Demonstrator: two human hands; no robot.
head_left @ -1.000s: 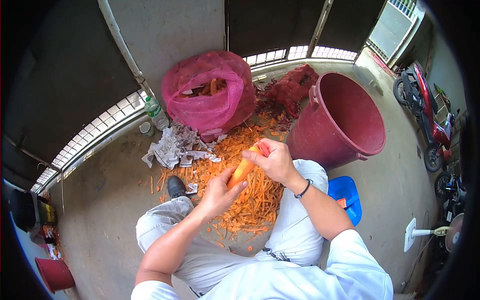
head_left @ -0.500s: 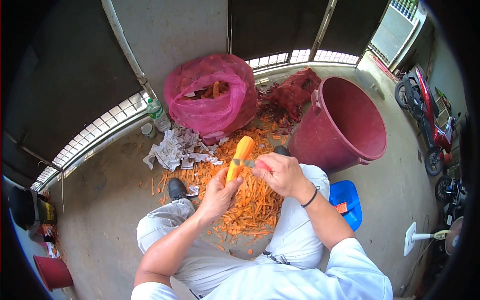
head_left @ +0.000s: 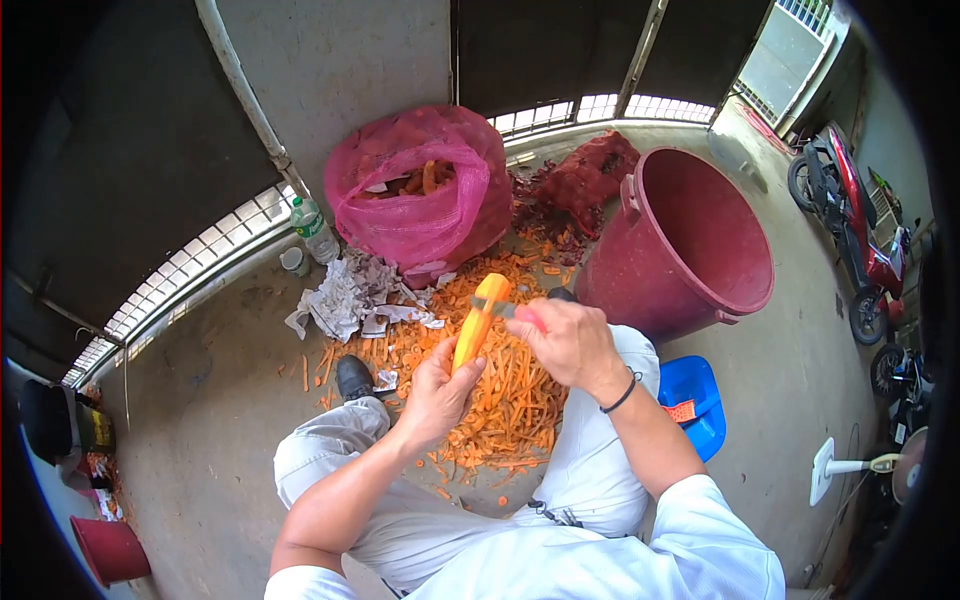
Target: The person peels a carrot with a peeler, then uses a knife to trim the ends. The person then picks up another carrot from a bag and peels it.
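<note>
My left hand point(head_left: 440, 392) grips the lower end of a peeled orange carrot point(head_left: 480, 320), which stands tilted up between my knees. My right hand point(head_left: 572, 342) is closed on the red handle of a small knife point(head_left: 496, 308). The blade lies against the upper part of the carrot. Beneath both hands, a heap of orange peelings point(head_left: 510, 405) covers the floor between my legs.
A pink mesh sack point(head_left: 420, 225) with carrots stands ahead, beside crumpled paper point(head_left: 350, 295) and a bottle point(head_left: 315, 232). Right of it are a red sack point(head_left: 590, 180) and a large maroon bin point(head_left: 630, 260). A blue container point(head_left: 708, 425) is by my right knee.
The knife has moved up the carrot, and its blade is angled differently. My right hand has shifted slightly right and up. My left hand still holds the carrot in nearly the same place.
</note>
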